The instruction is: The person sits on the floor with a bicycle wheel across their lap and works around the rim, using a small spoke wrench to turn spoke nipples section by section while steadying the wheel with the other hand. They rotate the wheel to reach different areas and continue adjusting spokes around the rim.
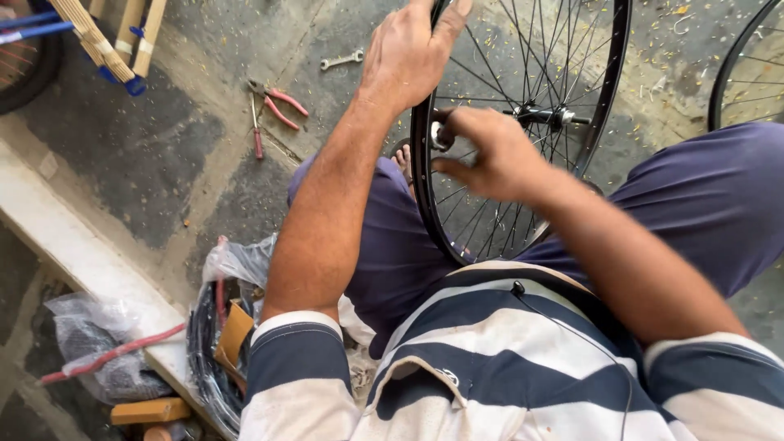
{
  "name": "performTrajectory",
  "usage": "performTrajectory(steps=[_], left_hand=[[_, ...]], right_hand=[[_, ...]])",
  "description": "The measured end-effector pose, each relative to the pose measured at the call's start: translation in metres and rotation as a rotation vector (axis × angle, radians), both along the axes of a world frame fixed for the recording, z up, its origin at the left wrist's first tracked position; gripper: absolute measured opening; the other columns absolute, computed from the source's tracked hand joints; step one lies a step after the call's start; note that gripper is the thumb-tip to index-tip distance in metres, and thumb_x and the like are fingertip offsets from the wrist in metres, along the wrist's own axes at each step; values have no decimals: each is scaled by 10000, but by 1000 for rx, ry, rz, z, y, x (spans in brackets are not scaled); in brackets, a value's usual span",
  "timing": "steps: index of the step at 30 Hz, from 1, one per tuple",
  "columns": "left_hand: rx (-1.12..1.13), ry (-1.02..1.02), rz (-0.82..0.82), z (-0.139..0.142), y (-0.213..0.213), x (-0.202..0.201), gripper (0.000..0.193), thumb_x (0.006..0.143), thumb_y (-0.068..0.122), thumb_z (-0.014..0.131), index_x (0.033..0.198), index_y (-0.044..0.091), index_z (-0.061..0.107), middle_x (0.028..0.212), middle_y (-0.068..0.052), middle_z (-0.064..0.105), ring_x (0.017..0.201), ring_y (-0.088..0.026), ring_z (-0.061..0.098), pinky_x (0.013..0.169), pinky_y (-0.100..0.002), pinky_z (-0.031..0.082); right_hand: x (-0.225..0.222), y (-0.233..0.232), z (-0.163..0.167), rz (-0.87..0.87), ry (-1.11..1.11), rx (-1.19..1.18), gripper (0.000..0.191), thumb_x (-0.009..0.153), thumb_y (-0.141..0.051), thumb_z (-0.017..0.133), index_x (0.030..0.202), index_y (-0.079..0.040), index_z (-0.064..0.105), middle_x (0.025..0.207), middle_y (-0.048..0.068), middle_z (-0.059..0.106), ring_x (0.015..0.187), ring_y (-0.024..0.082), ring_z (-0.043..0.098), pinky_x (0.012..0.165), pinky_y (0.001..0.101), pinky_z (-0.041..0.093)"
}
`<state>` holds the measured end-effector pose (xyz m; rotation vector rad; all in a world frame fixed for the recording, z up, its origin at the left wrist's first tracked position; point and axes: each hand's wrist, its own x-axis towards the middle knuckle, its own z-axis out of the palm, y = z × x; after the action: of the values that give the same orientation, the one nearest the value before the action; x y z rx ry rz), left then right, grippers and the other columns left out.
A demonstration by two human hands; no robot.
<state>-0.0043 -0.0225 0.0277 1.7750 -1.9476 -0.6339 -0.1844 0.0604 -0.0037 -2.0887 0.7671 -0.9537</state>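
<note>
Meanwhile my left hand [408, 53] was clamped over the black rim of the bicycle wheel [600, 98] at the top centre of the frame, fingers curled around its edge. That spoked wheel stood upright between my knees, filling the upper middle of the picture. My right hand [490, 155], slightly blurred, was pinched narrow on a small metal piece at the near end of the hub axle [543, 116]; what exactly it gripped I could not tell. On the concrete floor [163, 155] at upper left lay red-handled pliers [273, 110] and, just beyond them, a small spanner [341, 60]. A second wheel [747, 69] showed at the upper right edge. Plastic bags [237, 261] sat at lower left.
</note>
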Motion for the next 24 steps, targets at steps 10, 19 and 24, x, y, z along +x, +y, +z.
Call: performTrajectory(steps=[10,19,24], left_hand=[[16,35,44,-7,0,-9,558,1006,550,457,1134,52,674,954,-211,759,958,-470,691,817,-547,512],[-2,-50,-1,-12,-2,-6,558,1034,533,465,1095,18,673,966,-250,739,972,-497,662,826,-567,493],[9,-93,-18,-31,-10,5,530,1047,478,506,961,-11,692,886,-248,726,922,-478,681,799,-549,514]], right_hand=[[36,2,-17,-327,304,33,279,830,-232,845,993,-69,687,789,147,725,756,334,717,669,470,553],[13,-6,-11,-153,81,-165,223,823,-121,811,899,0,641,991,146,733,862,312,715,848,436,564],[2,-2,-22,-75,143,-200,266,791,-128,835,977,-2,692,1066,151,752,916,310,729,824,421,572]])
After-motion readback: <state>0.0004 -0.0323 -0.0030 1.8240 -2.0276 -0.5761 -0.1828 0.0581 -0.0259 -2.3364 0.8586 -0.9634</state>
